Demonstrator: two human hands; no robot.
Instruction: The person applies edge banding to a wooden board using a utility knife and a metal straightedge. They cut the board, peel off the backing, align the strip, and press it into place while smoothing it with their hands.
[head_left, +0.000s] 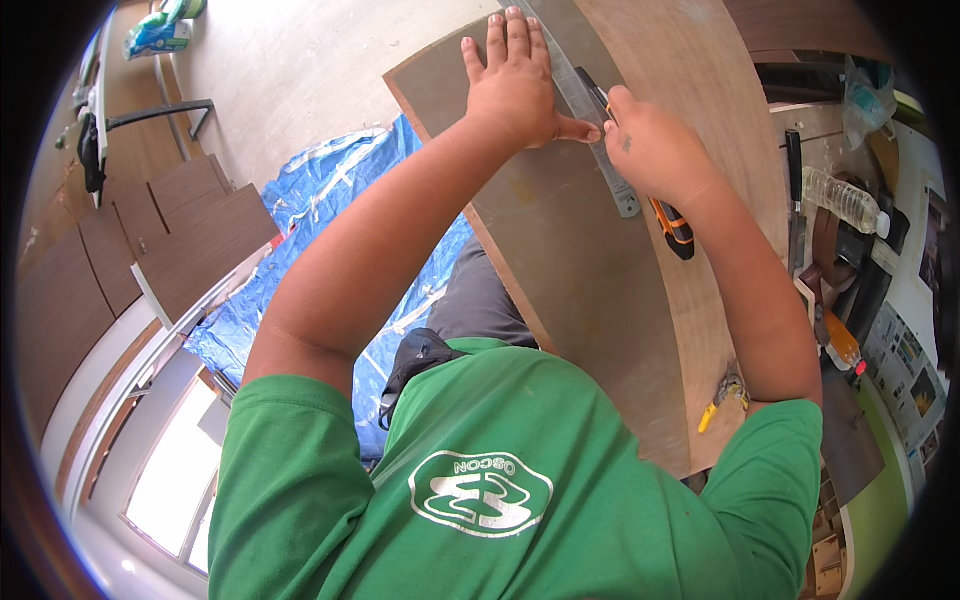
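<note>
My left hand [512, 95] lies flat with fingers spread on a brown-grey sheet [560, 250], its fingertips near the sheet's far edge. Its thumb and fingertips reach onto a long metal ruler [610, 175], which slants across the sheet. Just right of the ruler, my right hand [655, 145] is closed around a black and orange utility knife [676, 232]. The dark front of the knife shows beyond my fingers and its orange-edged rear end sticks out below the hand. The blade cannot be made out.
A paler wooden board [690, 60] lies along the right. A yellow-handled tool [712, 412] rests near my right elbow. Further right are a clear plastic bottle [845, 200], an orange bottle [842, 342] and a black-handled tool [794, 165]. Blue tarp [330, 200] covers the floor at left.
</note>
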